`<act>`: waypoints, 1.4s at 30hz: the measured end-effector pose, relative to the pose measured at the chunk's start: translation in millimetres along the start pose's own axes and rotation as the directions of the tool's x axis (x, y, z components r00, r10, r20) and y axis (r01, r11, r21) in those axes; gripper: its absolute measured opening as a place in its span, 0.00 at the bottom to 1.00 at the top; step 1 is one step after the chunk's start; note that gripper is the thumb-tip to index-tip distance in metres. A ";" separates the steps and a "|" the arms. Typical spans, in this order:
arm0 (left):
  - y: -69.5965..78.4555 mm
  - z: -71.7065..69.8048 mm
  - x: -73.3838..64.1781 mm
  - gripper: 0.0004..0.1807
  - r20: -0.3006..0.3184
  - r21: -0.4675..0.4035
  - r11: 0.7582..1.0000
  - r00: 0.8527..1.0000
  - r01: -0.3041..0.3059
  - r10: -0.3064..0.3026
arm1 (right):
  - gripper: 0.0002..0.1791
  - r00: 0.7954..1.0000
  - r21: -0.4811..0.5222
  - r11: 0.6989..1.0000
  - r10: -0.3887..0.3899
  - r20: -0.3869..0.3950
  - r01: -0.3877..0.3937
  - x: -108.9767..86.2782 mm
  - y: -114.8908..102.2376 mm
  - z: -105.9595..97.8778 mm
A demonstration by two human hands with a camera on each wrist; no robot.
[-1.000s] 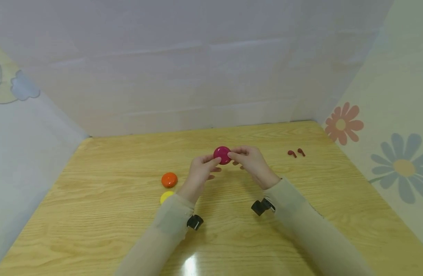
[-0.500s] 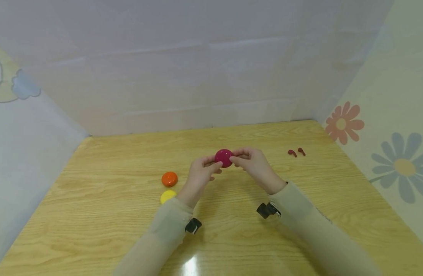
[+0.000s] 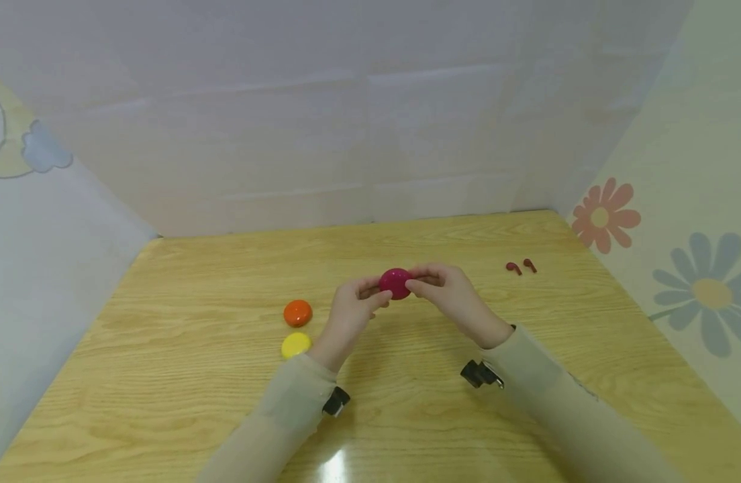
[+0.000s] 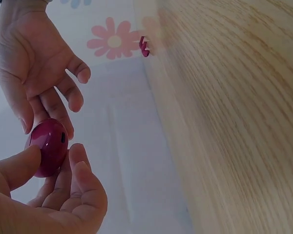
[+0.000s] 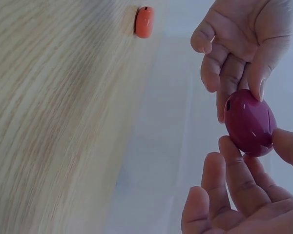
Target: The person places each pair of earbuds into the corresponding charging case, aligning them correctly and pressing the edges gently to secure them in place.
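Two beige sleeves (image 3: 274, 419) slant inward from the near side; by the left wrist sits a yellow case (image 3: 294, 343), partly covered, with an orange case (image 3: 297, 312) just beyond, both on the wooden table (image 3: 195, 322); past them the left hand (image 3: 351, 308) and right hand (image 3: 460, 298) pinch opposite sides of a magenta case (image 3: 395, 284) between thumb and bent fingers, above the table; it is rounded, flattish and glossy, with a small dark slot; its inside cannot be seen; farther right lie two dark red earbuds (image 3: 512, 267).
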State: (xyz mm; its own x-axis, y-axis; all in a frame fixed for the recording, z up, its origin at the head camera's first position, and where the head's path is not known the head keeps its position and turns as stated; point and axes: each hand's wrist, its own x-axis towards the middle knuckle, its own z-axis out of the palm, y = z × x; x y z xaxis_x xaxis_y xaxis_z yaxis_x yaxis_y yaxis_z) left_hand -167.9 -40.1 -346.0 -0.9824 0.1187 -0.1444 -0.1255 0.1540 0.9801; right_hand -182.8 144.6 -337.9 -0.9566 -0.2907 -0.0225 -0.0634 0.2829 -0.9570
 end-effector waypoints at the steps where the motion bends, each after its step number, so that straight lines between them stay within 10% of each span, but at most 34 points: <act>1: -0.1 0.1 -0.6 0.16 -0.001 0.003 1.000 1.000 -0.007 0.007 | 0.18 1.000 0.003 1.000 -0.004 0.002 0.004 -0.4 0.0 -0.1; 42: -12.8 9.7 -13.4 0.16 -0.043 -0.028 0.986 0.986 -0.163 0.162 | 0.24 0.999 -0.005 0.999 0.034 0.025 -0.034 1.5 -4.1 3.7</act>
State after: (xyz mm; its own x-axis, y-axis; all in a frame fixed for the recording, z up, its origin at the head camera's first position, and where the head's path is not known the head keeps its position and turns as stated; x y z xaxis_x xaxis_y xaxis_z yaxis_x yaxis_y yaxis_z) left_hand -151.8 -34.1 -357.9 -0.9948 0.0998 0.0224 0.0329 0.1046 0.9940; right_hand -182.9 139.7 -335.1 -0.9508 -0.3035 -0.0627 -0.0320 0.2972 -0.9543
